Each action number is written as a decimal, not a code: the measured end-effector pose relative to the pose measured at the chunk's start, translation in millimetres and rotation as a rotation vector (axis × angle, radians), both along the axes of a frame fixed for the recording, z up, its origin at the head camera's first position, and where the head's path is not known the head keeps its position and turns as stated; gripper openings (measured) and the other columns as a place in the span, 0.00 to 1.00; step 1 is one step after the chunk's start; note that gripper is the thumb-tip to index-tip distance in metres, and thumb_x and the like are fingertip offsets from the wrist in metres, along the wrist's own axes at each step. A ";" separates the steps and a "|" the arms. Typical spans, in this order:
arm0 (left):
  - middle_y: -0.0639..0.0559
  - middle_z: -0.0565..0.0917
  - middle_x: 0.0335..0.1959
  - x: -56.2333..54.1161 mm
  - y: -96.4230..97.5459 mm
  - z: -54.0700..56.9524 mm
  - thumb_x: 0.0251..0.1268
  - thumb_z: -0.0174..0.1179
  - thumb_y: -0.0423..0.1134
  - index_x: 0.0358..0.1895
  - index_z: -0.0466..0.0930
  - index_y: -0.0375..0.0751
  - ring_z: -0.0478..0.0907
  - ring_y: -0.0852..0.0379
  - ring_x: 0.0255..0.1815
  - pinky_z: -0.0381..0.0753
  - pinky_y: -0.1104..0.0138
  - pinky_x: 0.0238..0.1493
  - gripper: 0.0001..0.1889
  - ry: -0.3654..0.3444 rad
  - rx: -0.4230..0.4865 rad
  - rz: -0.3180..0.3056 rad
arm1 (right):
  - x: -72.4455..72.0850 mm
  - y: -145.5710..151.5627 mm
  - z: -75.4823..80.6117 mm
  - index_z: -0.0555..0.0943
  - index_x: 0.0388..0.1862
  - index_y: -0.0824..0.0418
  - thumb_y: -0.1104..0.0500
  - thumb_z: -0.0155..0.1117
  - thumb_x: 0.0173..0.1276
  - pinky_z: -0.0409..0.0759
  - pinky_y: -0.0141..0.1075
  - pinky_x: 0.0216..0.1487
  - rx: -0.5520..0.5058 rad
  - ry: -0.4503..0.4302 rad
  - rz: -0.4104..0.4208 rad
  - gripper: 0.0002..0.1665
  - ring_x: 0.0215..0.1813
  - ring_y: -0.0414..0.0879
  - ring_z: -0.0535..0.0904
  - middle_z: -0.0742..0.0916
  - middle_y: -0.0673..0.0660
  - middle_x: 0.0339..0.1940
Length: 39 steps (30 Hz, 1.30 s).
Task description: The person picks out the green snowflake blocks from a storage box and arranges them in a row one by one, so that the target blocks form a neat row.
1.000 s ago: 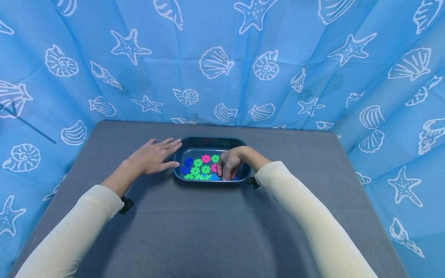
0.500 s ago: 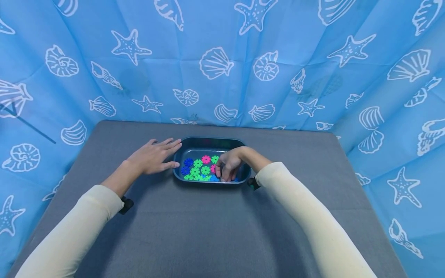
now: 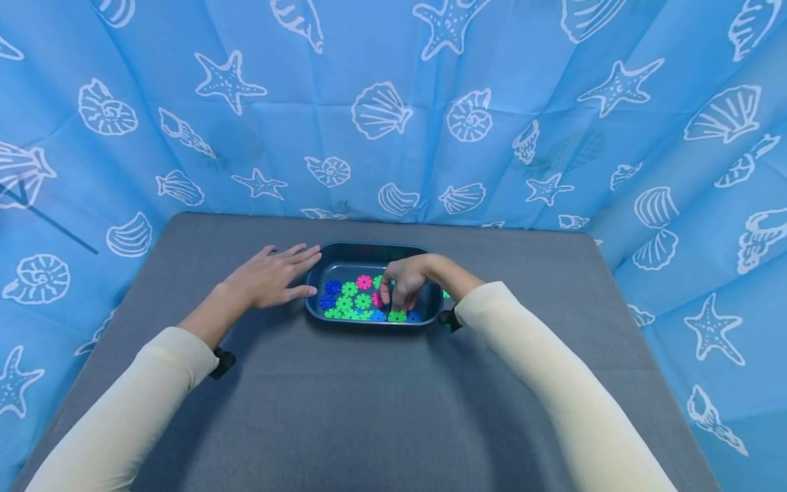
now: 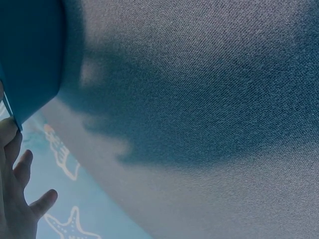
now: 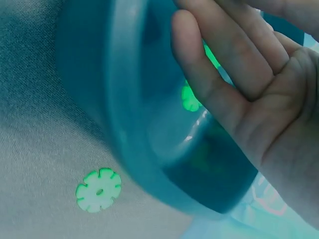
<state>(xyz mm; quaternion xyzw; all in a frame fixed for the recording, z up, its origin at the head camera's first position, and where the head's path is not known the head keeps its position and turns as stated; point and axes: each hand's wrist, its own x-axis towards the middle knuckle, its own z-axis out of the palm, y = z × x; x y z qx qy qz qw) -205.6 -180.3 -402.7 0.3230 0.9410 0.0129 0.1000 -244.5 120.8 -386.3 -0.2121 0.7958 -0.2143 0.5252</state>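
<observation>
In the head view a dark blue tray [image 3: 369,251] holds several notched plastic discs. Among them are a pink disc [image 3: 364,281], a dark blue disc [image 3: 333,287] and a green disc [image 3: 349,290]. My left hand [image 3: 277,277] rests at the tray's left rim, fingers straight and spread. Over the right half of the tray, my right hand [image 3: 407,279] reaches down with fingers slightly bent. Right below its fingertips lie a green disc [image 3: 397,317] and a blue disc [image 3: 414,317]. No disc shows between its fingers; in the right wrist view the fingertips are partly cut off.
A loose green disc [image 5: 99,190] lies on the grey tablecloth [image 3: 369,396] beside the tray's right end. Behind the table hangs a blue curtain [image 3: 393,164] with white shell and starfish prints.
My right hand has risen slightly and its wrist shifted a little to the right. Green and blue discs beneath its fingers now show, and so does green beside the tray. The left hand stays put.
</observation>
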 end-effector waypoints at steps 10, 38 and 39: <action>0.46 0.53 0.80 1.2 -0.9 -3.3 0.73 0.50 0.63 0.80 0.52 0.43 0.50 0.42 0.80 0.51 0.35 0.71 0.42 -0.002 -0.019 0.002 | 4.2 25.7 20.7 0.75 0.46 0.72 0.71 0.62 0.65 0.84 0.48 0.49 -0.133 0.108 -0.034 0.11 0.39 0.55 0.85 0.84 0.59 0.34; 0.45 0.54 0.80 1.7 -1.0 -3.8 0.72 0.50 0.64 0.79 0.53 0.42 0.51 0.41 0.79 0.52 0.34 0.71 0.42 -0.001 -0.024 0.015 | -1.2 175.0 -19.6 0.72 0.41 0.74 0.71 0.59 0.70 0.84 0.52 0.48 -0.279 0.325 -0.499 0.07 0.40 0.56 0.87 0.87 0.65 0.30; 0.45 0.54 0.80 1.7 -0.9 -3.6 0.72 0.50 0.64 0.79 0.53 0.42 0.51 0.41 0.79 0.52 0.35 0.71 0.42 0.000 -0.025 0.016 | -0.2 177.0 -23.2 0.72 0.41 0.74 0.71 0.60 0.70 0.84 0.51 0.48 -0.280 0.321 -0.508 0.07 0.40 0.56 0.88 0.87 0.65 0.30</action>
